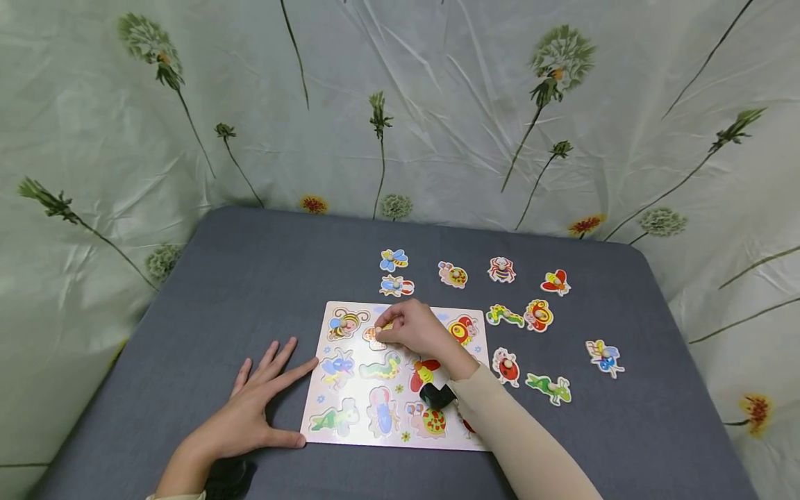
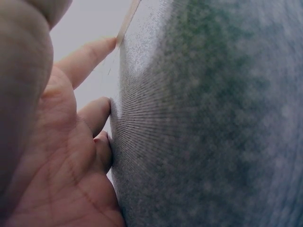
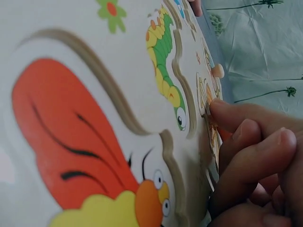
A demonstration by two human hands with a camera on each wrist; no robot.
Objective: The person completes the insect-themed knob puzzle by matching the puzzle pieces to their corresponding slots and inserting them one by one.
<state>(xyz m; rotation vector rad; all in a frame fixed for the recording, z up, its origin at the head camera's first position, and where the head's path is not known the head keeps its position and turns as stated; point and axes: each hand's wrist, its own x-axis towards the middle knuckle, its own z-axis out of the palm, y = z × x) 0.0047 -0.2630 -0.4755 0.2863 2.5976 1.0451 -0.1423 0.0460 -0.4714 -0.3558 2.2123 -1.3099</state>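
Note:
A pale wooden peg puzzle board [image 1: 409,437] with insect-shaped recesses lies on the table. Over its top row, my right hand [image 1: 415,332] pinches a small orange-and-white puzzle piece [image 1: 373,338], partly covered by the fingers. In the right wrist view, the thumb [image 3: 241,116] is against this piece at the board's surface. A bee piece [image 1: 346,323] with a knob sits in the top left recess. Spread on the table, my left hand [image 1: 250,413] touches the board's left edge with index finger and thumb. The left wrist view shows that palm [image 2: 71,161] and the table cloth close up.
Loose knobbed pieces lie behind and right of the board, among them a blue dragonfly [image 1: 394,260], a spider [image 1: 501,269], a ladybug [image 1: 505,367] and a green grasshopper [image 1: 550,389]. The dark grey table [image 1: 262,257] meets a flowered curtain [image 1: 437,139] at the back.

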